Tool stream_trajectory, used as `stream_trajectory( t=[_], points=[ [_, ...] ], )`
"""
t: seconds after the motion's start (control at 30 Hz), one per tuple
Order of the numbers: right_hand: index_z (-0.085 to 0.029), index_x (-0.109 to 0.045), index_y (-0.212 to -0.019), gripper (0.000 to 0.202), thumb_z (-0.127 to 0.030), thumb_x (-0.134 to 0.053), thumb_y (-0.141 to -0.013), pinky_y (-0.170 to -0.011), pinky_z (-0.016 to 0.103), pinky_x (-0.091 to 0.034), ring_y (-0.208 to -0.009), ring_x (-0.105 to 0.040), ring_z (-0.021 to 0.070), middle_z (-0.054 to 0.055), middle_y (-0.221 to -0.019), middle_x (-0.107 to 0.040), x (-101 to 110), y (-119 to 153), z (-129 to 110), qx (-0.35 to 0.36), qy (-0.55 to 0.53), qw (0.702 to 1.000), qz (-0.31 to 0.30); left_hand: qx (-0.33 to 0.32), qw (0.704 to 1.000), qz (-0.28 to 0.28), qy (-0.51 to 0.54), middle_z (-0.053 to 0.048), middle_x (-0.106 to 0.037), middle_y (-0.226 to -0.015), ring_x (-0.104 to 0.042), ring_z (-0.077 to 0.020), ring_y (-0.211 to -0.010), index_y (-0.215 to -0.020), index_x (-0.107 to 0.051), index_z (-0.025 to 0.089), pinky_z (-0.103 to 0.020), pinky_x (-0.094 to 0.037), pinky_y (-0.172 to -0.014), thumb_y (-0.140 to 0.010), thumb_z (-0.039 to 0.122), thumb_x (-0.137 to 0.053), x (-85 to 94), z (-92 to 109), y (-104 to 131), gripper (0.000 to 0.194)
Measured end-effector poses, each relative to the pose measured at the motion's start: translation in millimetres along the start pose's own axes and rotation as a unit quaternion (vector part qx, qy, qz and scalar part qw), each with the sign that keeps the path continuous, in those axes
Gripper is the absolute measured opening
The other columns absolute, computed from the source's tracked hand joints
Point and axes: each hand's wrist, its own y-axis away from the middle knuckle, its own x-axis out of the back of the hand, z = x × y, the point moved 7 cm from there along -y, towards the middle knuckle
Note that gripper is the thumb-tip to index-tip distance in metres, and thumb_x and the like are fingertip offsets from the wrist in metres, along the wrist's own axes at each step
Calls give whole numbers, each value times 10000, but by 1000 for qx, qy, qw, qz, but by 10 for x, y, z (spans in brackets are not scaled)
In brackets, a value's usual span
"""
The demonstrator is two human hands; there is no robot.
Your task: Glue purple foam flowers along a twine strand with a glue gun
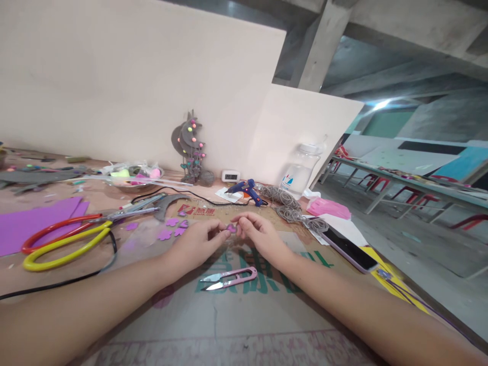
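My left hand (pixel 202 239) pinches a small purple foam piece (pixel 231 229) between thumb and fingertips. On the piece's other side, my right hand (pixel 257 234) is closed, its fingertips gripping the right edge; the fingers partly cover its shape. Below both hands lie pink thread snips (pixel 231 278), blades pointing left. Several purple flower-shaped cutouts (pixel 164 234) are scattered just left of my left hand. Both hands are over a cardboard sheet (pixel 244 317) with green and red printing.
Large scissors (pixel 68 241) with red and yellow handles and purple sheets (pixel 41 223) are at left. Behind the hands are a blue glue gun (pixel 249 192), a small clock (pixel 231 176), a decorated grey moon ornament (pixel 190 145) and a plastic bottle (pixel 301 170). A phone (pixel 348 249) lies right.
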Motion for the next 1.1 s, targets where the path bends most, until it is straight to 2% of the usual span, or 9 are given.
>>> stream_trajectory(
  t=[0.1,0.23,0.47,0.6,0.83,1.1],
  points=[
    [-155,-593,-804,251,-401,-546,-788,-558,222,-404,-593,-488,104,-12,-660,-543,-20,2,16,-28,9,1000,-2,4,1000,4,-4,41,-506,-617,-458,-114,-586,-696,-519,176,-227,-294,-533,-852,415,-414,8,-8,3,303],
    [-151,-587,-736,218,-365,-564,-768,-512,206,-373,-546,-445,86,-22,-620,-521,-42,10,19,-39,27,999,-3,10,1000,7,-6,39,-492,-606,-457,-118,-585,-675,-497,177,-228,-297,-530,-842,416,-422,4,-21,4,301],
    [-158,-587,-704,203,-340,-548,-786,-514,199,-382,-571,-449,92,-17,-621,-524,-2,7,-26,-8,71,997,19,12,1000,16,5,25,-535,-674,-489,-131,-626,-795,-559,185,-235,-324,-554,-839,443,-429,22,-5,1,292],
    [-155,-610,-742,204,-339,-541,-796,-533,206,-397,-589,-468,100,-11,-630,-541,1,6,-27,-8,79,997,18,17,999,46,3,27,-517,-660,-485,-138,-652,-708,-489,186,-244,-326,-580,-884,409,-344,74,-21,-1,320],
    [-156,-609,-727,199,-335,-547,-787,-519,203,-387,-572,-461,95,-14,-624,-544,-10,17,-37,-14,73,997,18,19,999,34,-9,34,-473,-637,-466,-140,-635,-672,-430,192,-249,-310,-566,-880,400,-349,49,-42,1,305],
    [-154,-598,-726,223,-368,-564,-778,-548,215,-407,-582,-489,101,-13,-624,-553,-11,8,5,-24,44,999,5,18,999,27,-14,25,-534,-658,-499,-146,-635,-735,-504,189,-248,-331,-565,-860,400,-386,37,-34,-5,272]
  ],
)
